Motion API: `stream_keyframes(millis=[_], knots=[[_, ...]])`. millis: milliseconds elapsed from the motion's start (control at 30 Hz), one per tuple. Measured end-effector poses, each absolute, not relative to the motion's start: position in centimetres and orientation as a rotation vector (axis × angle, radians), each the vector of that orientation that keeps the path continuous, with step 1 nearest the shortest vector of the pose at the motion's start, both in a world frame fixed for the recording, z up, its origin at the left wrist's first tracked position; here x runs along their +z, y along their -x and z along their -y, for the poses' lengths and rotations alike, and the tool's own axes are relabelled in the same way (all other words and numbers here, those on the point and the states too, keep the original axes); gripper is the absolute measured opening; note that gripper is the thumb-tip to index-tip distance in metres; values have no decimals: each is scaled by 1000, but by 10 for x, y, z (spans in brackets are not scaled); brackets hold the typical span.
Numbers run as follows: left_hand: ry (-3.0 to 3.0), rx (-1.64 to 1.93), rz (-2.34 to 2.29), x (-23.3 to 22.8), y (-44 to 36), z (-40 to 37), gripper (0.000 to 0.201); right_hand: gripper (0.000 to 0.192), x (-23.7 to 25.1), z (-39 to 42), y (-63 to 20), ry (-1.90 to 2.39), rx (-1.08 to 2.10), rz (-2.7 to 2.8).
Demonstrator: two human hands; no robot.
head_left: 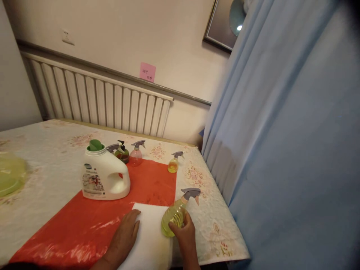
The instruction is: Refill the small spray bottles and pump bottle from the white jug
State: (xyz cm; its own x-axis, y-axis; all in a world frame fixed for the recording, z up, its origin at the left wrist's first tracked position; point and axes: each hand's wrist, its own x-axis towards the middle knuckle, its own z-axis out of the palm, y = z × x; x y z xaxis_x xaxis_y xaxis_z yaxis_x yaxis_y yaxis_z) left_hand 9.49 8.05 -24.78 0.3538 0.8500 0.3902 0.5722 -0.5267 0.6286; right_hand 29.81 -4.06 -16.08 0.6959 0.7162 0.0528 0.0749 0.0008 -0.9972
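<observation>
My right hand (pixel 184 230) grips a yellow spray bottle (pixel 174 216) with a grey trigger head, tilted over a white cloth (pixel 149 240) near the table's front edge. My left hand (pixel 125 234) lies flat, palm down, on the left side of that cloth and on the red plastic sheet (pixel 84 228) under it. A white detergent jug (pixel 104 176) with a green cap stands on the red sheet behind my left hand.
Three small spray bottles stand further back: a dark green one (pixel 120 152), a pink one (pixel 136 154) and a yellow one (pixel 173 163). A green bowl (pixel 9 174) sits at the left edge. A blue curtain (pixel 281 131) hangs close on the right, beside the table edge (pixel 225 210).
</observation>
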Motion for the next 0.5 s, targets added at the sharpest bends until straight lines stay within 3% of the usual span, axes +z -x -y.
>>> stream_keyframes(millis=[500], knots=[[-2692, 815, -1295, -302, -102, -104, 36, 61, -179, -49, -343, 1594, 328, 698]])
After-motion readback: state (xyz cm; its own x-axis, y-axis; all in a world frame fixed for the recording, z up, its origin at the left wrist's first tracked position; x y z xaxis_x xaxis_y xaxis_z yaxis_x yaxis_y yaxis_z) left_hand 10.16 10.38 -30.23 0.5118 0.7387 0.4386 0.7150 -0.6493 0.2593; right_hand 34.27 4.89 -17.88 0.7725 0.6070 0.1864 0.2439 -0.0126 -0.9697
